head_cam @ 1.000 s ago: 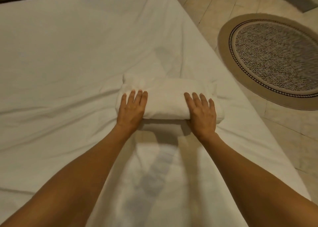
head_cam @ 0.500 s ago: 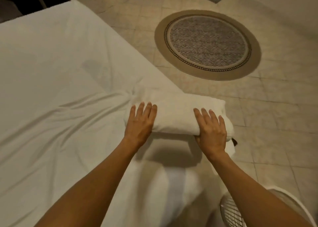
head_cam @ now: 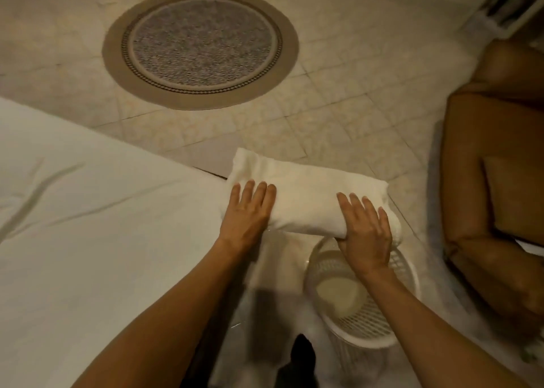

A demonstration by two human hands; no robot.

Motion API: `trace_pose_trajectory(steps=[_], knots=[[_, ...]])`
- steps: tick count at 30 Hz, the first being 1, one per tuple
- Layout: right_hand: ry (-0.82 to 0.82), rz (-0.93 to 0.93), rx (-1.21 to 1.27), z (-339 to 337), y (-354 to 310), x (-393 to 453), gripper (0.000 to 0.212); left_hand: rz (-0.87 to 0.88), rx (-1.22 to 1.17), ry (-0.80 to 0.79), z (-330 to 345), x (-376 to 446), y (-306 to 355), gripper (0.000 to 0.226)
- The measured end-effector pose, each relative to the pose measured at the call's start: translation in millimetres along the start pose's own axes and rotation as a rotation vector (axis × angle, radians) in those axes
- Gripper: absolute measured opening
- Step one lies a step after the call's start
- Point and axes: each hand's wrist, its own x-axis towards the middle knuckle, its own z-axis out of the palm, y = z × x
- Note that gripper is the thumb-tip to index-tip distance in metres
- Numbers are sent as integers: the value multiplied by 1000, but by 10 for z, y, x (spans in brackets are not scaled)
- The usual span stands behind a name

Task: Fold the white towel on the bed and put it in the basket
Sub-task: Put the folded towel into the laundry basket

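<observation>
The folded white towel [head_cam: 306, 199] is a thick bundle held in the air past the corner of the bed [head_cam: 88, 225]. My left hand [head_cam: 245, 214] grips its left end, fingers on top and thumb hidden underneath. At the right end, my right hand [head_cam: 365, 228] grips the same way. The white slatted basket [head_cam: 371, 325] stands on the floor directly below my right hand, its round rim partly hidden by my right forearm. The towel's right end hangs above the basket's far rim.
A round brown and grey rug [head_cam: 200, 46] lies on the tiled floor beyond the towel. A brown armchair [head_cam: 494, 181] stands at the right, close to the basket. A dark foot [head_cam: 300, 358] shows at the bottom between bed and basket.
The towel has been lifted off the bed and carried right, off its edge to above the basket. The view has swung right, bringing the basket and armchair into sight.
</observation>
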Motion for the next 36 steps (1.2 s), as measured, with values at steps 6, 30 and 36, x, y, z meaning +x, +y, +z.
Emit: trace_pose_trajectory(steps=[6,30,36], knots=[[-35,166,26,202,866,-661,91,170,4,-100,304,258,952,80],[-396,373,348,2414,1893,-1952,89,373,261,-433,2005,-83,2303,86],[-419,484,391,2641,1950,-1947,80,493,300,-487,2113,19,2520,67]])
